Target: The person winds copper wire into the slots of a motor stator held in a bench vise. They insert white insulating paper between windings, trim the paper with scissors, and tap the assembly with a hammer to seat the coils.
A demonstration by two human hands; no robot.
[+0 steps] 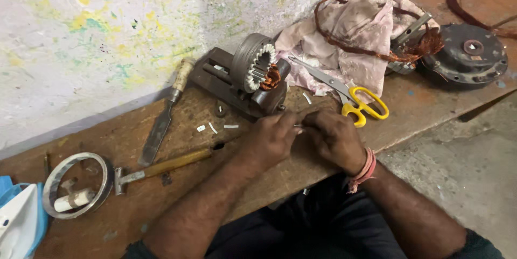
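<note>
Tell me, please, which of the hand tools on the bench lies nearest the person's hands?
The yellow-handled scissors, lying just beyond the right hand. The wooden-handled hammer and the chisel lie farther off, past the left hand.

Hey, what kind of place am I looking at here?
Probably a small motor repair workshop: a motor stator with copper winding sits on a worn wooden bench, with a chisel, hammer and scissors.
</note>
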